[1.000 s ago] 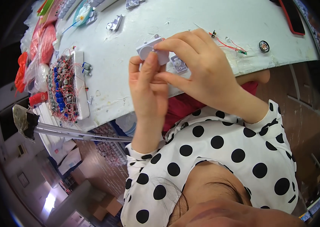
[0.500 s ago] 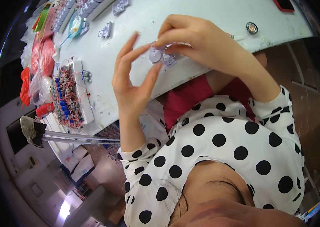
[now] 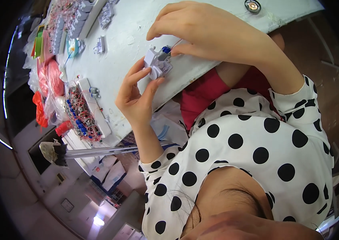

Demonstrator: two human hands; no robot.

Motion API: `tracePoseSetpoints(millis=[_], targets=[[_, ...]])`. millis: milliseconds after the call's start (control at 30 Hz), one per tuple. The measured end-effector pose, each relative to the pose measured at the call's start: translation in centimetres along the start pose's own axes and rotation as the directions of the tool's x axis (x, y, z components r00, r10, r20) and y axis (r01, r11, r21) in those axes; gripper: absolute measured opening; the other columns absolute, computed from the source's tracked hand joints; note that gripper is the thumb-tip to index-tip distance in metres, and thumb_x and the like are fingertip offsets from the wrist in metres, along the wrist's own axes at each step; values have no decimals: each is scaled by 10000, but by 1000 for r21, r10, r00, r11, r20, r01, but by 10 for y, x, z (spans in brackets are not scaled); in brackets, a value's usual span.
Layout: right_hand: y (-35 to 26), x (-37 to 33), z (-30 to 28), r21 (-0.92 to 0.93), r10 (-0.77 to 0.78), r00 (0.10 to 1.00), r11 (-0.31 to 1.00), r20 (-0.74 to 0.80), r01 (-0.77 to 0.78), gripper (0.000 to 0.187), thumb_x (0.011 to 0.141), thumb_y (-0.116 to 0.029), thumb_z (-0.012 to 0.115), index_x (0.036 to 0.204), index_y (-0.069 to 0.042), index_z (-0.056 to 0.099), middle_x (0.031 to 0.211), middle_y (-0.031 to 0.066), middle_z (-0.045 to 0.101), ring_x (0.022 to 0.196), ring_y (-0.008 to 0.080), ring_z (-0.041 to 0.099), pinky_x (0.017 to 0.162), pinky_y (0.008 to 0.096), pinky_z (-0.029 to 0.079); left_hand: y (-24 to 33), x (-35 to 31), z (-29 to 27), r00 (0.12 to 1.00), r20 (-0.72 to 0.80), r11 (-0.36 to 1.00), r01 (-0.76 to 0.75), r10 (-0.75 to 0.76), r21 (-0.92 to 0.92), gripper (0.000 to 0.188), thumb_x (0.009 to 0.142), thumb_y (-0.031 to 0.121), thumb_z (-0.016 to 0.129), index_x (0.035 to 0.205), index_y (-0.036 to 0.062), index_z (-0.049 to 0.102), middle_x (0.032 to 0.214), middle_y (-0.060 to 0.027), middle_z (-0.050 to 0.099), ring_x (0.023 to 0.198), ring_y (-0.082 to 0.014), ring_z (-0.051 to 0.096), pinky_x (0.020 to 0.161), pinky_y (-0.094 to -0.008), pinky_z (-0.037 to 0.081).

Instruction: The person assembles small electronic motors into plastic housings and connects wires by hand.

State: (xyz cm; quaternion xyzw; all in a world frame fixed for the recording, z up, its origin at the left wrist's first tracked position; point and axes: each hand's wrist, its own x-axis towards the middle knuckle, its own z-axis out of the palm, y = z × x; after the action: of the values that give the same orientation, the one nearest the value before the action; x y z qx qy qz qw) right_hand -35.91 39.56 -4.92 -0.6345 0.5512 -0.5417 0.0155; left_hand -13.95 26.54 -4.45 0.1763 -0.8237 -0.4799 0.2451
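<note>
My left hand (image 3: 135,98) has its thumb and fingertips closed on a small pale plastic housing (image 3: 157,66), held just above the table near its front edge. On the housing's right side sits a small blue-ended part (image 3: 166,49) with a thin red wire running from it. Over them arches my right hand (image 3: 189,32), palm down. Its thumb tip lies at the blue-ended part, and its curved fingers stand apart from the thumb above the housing. Whether the thumb presses on the part is hard to see.
At the left, a white tray (image 3: 104,126) borders a pile of blue-ended wired parts (image 3: 77,112). Loose pale housings (image 3: 99,45) lie farther back. Plastic bags (image 3: 53,78) line the left edge. A round metal-rimmed piece (image 3: 252,6) lies far right. A lamp-like arm (image 3: 93,151) crosses lower left.
The housing has turned, and its blue-ended part and red wire now show. My right hand's fingers have spread away from their pinch on it. The whole view has shifted.
</note>
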Motion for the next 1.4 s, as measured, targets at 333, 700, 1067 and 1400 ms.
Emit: tracePoseSetpoints(millis=[333, 700, 1067, 1400], targets=[[4, -9, -6, -382, 26, 982, 923, 188, 48, 101, 754, -89, 650, 756, -19, 723, 746, 76, 697, 874, 251, 626, 852, 345, 474, -18, -12, -3, 994, -108, 984, -5, -15, -181, 362, 752, -156, 765, 1084, -57, 662, 1326, -355, 571, 1245, -380, 594, 1057, -485, 486], [8, -20, 6, -384, 51, 991, 923, 124, 0, 92, 761, -91, 675, 816, -34, 722, 821, 101, 703, 870, 258, 672, 850, 368, 515, -16, -12, 6, 991, -123, 998, -54, 51, -22, 354, 734, -202, 743, 1045, -44, 683, 1347, -347, 560, 1255, -381, 589, 1022, -467, 524], [10, -26, 12, -417, 98, 994, 906, 49, -68, 91, 730, -115, 699, 777, -50, 742, 813, 84, 709, 861, 250, 690, 800, 330, 541, -25, -16, 6, 981, -120, 988, -144, 151, 63, 343, 761, -185, 731, 1065, -40, 670, 1333, -341, 573, 1202, -373, 622, 1012, -458, 534], [13, -31, 15, -437, 67, 998, 897, -15, -67, 34, 729, -111, 699, 723, -86, 723, 765, 58, 699, 840, 215, 683, 840, 311, 513, -27, -17, 13, 992, -94, 996, -76, 79, 45, 364, 704, -176, 792, 1024, -38, 690, 1316, -311, 607, 1306, -399, 552, 1110, -502, 417]])
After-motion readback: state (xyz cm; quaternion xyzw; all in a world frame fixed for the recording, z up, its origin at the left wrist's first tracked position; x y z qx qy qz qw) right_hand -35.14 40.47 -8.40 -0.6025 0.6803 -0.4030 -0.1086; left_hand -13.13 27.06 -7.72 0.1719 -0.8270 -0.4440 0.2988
